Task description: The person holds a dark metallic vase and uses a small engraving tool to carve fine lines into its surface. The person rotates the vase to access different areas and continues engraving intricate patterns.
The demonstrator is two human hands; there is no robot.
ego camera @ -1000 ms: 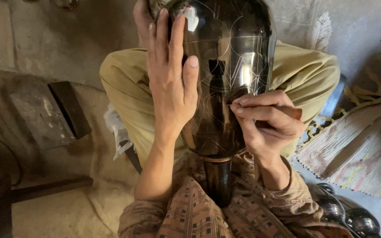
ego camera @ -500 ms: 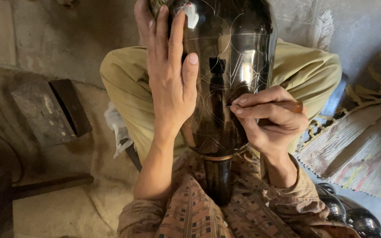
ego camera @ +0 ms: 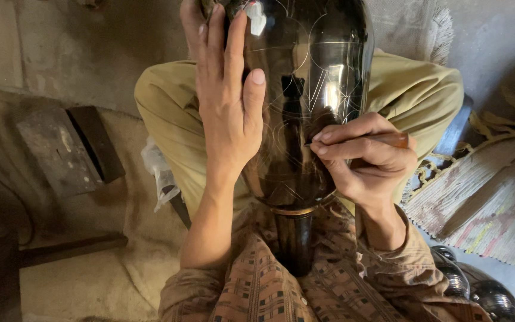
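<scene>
Left hand (ego camera: 227, 113): I see it spread flat, steadying the dark vase (ego camera: 311, 101).
Right hand (ego camera: 368, 161): pinches the wooden-handled scriber (ego camera: 388, 140) at 3 o'clock.
Progress: fine lines already scratched — much glossy surface bare.

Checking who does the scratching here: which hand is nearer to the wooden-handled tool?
The right hand: it pinches the wooden-handled tool between its fingers, tip against the dark glossy vase. The left hand lies flat on the vase's other side, apart from the tool.
</scene>
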